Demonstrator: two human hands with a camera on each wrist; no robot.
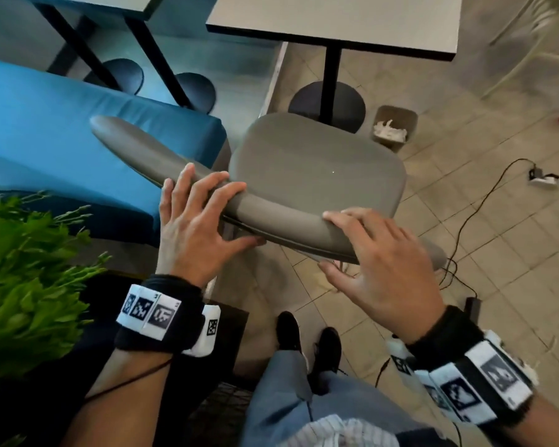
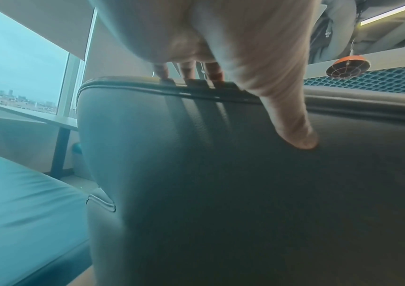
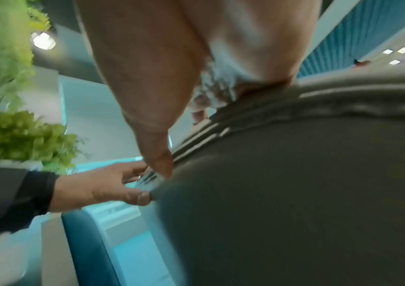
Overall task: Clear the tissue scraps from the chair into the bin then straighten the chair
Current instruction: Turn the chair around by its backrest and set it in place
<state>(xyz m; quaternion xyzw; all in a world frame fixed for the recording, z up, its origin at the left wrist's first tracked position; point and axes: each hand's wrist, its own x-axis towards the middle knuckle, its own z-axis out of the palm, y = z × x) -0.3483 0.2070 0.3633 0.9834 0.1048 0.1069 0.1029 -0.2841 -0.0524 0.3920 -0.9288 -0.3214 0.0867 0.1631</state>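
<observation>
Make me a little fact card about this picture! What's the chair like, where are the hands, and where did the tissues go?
chair: grey chair, its seat looks bare
left hand: left hand on top of the chair back, thumb behind it
right hand: right hand on top of the chair back too, further right
tissue scraps: white tissue scraps inside the bin
bin: small brown bin on the floor beside the chair
nearby: blue bench, table, green plant

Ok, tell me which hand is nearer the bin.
Right. The right hand grips the chair back at its end on the bin side; the left hand holds the back farther along, by the blue bench.
</observation>
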